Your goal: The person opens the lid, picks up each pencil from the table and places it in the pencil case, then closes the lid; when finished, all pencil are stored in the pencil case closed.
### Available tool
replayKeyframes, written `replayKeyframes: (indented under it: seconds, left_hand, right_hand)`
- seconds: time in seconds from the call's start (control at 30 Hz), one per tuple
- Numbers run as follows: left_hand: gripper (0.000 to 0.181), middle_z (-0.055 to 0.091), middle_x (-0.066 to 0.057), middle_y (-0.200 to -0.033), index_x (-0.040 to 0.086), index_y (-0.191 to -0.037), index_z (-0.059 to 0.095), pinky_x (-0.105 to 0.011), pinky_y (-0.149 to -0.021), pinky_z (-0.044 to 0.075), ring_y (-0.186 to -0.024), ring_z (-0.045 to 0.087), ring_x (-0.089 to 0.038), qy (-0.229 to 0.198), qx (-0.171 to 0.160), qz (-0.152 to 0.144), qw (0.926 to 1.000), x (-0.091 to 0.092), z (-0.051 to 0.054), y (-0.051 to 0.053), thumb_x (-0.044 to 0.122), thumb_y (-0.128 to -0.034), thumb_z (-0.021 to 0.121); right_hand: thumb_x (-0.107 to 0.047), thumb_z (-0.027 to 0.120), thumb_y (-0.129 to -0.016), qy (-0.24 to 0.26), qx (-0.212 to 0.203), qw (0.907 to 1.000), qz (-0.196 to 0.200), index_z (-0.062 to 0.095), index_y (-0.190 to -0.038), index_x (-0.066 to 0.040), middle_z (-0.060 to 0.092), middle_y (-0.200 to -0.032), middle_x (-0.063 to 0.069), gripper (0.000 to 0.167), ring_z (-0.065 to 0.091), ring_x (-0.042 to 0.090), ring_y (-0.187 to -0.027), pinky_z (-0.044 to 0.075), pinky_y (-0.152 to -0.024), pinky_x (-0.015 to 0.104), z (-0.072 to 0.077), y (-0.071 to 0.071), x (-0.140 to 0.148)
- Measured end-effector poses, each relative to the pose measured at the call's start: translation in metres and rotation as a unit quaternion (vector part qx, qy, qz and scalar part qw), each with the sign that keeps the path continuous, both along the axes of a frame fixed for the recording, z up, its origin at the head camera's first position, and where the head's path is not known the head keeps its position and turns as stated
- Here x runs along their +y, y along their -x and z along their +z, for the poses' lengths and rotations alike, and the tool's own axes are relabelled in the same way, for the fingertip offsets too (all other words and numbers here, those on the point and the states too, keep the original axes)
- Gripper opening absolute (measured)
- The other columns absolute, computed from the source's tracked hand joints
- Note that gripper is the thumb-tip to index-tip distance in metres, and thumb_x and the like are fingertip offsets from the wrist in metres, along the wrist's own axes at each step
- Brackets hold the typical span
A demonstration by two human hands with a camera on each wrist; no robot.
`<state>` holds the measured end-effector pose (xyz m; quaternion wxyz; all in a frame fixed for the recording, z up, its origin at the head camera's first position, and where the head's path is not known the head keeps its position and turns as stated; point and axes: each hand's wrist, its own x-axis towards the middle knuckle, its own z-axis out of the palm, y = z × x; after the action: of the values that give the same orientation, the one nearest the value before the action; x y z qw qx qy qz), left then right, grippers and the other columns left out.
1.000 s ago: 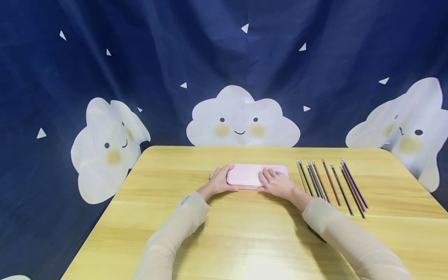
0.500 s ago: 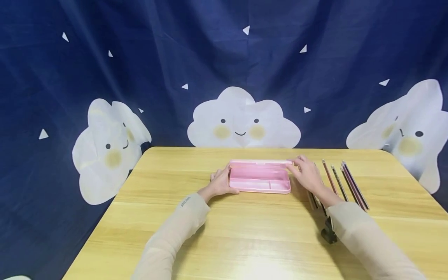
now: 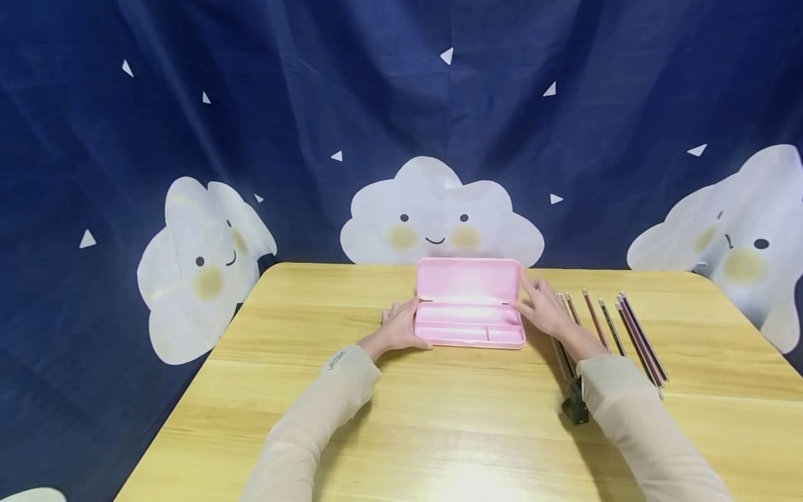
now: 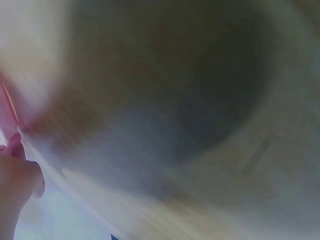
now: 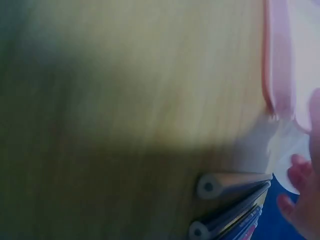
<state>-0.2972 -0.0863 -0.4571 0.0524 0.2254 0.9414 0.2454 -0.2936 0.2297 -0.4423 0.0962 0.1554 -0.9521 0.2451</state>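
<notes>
A pink pencil case [image 3: 453, 335] lies in the middle of the table with its lid [image 3: 467, 279] raised upright at the back, showing a long compartment and smaller ones in front. My left hand [image 3: 399, 328] holds the case's left end, thumb at the front corner and fingers farther back. My right hand [image 3: 547, 312] is at the right side, its straight index finger against the lid's edge and its thumb by the hinge corner. In the right wrist view the pink case [image 5: 282, 65] and fingers of the right hand [image 5: 302, 200] appear at the right edge.
Several pencils [image 3: 643, 341] lie on the wooden table [image 3: 401, 432] to the right, some partly under the right forearm. A black object [image 3: 575, 404] is at the right wrist. A dark blue curtain [image 3: 301, 104] with cloud faces hangs behind.
The pencil case was shut a second ago. My right hand has moved from its top to its right side, and the lid has swung up and back. My left hand has stayed at the left end.
</notes>
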Motion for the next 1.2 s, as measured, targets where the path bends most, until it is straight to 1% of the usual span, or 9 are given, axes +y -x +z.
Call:
replayKeyframes:
  seconds: [0.2, 0.33, 0.47, 0.7, 0.83, 0.9, 0.97, 1.1, 1.2]
  left_hand:
    - [0.105, 0.033, -0.006, -0.145, 0.014, -0.144, 0.023, -0.038, -0.081, 0.028, -0.106, 0.038, -0.026, 0.005, -0.013, 0.002, 0.9999, 0.001, 0.002, 0.0, 0.046, -0.0613, 0.08]
    - [0.105, 0.032, -0.009, -0.145, 0.015, -0.145, 0.022, -0.044, -0.087, 0.027, -0.116, 0.035, -0.031, 0.002, -0.018, -0.002, 0.9998, 0.002, 0.004, 0.001, 0.047, -0.0628, 0.079]
    - [0.103, 0.034, -0.01, -0.143, 0.014, -0.145, 0.024, -0.047, -0.09, 0.027, -0.12, 0.034, -0.031, 0.004, -0.028, -0.009, 0.9996, 0.0, 0.007, 0.003, 0.047, -0.0643, 0.078]
    - [0.091, 0.037, -0.01, -0.138, 0.013, -0.143, 0.031, -0.043, -0.09, 0.028, -0.122, 0.033, -0.029, 0.031, -0.028, -0.016, 0.999, -0.005, 0.011, 0.0, 0.046, -0.0697, 0.074]
    - [0.092, 0.044, -0.009, -0.122, 0.01, -0.141, 0.034, -0.036, -0.082, 0.029, -0.111, 0.038, -0.025, 0.047, -0.019, -0.01, 0.9987, -0.006, 0.013, -0.003, 0.048, -0.068, 0.075]
    - [0.094, 0.045, -0.008, -0.111, 0.009, -0.141, 0.034, -0.033, -0.078, 0.03, -0.102, 0.04, -0.023, 0.059, -0.016, -0.01, 0.9981, -0.006, 0.013, -0.004, 0.049, -0.0675, 0.075]
    - [0.095, 0.048, -0.009, -0.104, 0.007, -0.141, 0.033, -0.033, -0.077, 0.033, -0.095, 0.042, -0.023, 0.067, -0.011, -0.018, 0.9975, -0.006, 0.013, -0.004, 0.049, -0.0672, 0.075]
    - [0.094, 0.057, -0.02, -0.115, 0.003, -0.141, 0.032, -0.037, -0.091, 0.042, -0.104, 0.053, -0.03, 0.06, -0.007, -0.045, 0.9972, -0.006, 0.014, -0.003, 0.045, -0.0688, 0.076]
    - [0.094, 0.051, -0.021, -0.128, 0.003, -0.142, 0.029, -0.037, -0.099, 0.038, -0.116, 0.05, -0.03, 0.048, -0.023, -0.05, 0.9973, -0.006, 0.015, -0.003, 0.043, -0.0701, 0.075]
  right_hand:
    - [-0.05, 0.048, -0.089, -0.123, -0.105, 0.9867, -0.016, 0.028, -0.143, -0.012, 0.043, -0.114, 0.03, 0.069, 0.04, 0.045, -0.104, 0.026, -0.085, 0.065, 0.007, -0.007, 0.006]
    - [-0.05, 0.047, -0.09, -0.141, -0.109, 0.9838, -0.025, 0.033, -0.141, -0.012, 0.038, -0.126, 0.036, 0.066, 0.032, 0.054, -0.116, 0.015, -0.092, 0.072, 0.011, -0.008, 0.006]
    - [-0.047, 0.047, -0.09, -0.151, -0.106, 0.9823, -0.031, 0.034, -0.141, -0.011, 0.036, -0.128, 0.038, 0.063, 0.031, 0.055, -0.118, 0.016, -0.092, 0.072, 0.011, -0.01, 0.005]
    - [-0.044, 0.046, -0.092, -0.135, -0.113, 0.9841, -0.021, 0.031, -0.142, -0.01, 0.033, -0.131, 0.039, 0.062, 0.032, 0.054, -0.119, 0.019, -0.09, 0.073, 0.005, -0.012, 0.003]
    - [-0.04, 0.043, -0.094, -0.106, -0.137, 0.9848, -0.01, 0.029, -0.143, -0.009, 0.028, -0.135, 0.039, 0.059, 0.024, 0.057, -0.123, 0.015, -0.092, 0.074, 0.006, -0.014, 0.003]
    - [-0.037, 0.043, -0.095, -0.084, -0.143, 0.9861, -0.004, 0.028, -0.143, -0.008, 0.038, -0.131, 0.035, 0.057, 0.022, 0.055, -0.125, 0.014, -0.092, 0.074, 0.008, -0.016, 0.005]
    - [-0.035, 0.044, -0.095, -0.064, -0.137, 0.9885, 0.002, 0.029, -0.142, -0.006, 0.05, -0.121, 0.029, 0.057, 0.031, 0.049, -0.122, 0.02, -0.09, 0.072, 0.009, -0.019, 0.009]
    - [-0.033, 0.048, -0.094, -0.023, -0.126, 0.9917, 0.014, 0.029, -0.141, 0.0, 0.055, -0.105, 0.025, 0.06, 0.036, 0.047, -0.117, 0.029, -0.084, 0.067, 0.013, -0.027, 0.022]
    - [-0.032, 0.049, -0.094, -0.005, -0.118, 0.9928, 0.023, 0.029, -0.14, 0.002, 0.053, -0.1, 0.024, 0.062, 0.035, 0.048, -0.115, 0.038, -0.076, 0.058, 0.018, -0.034, 0.035]
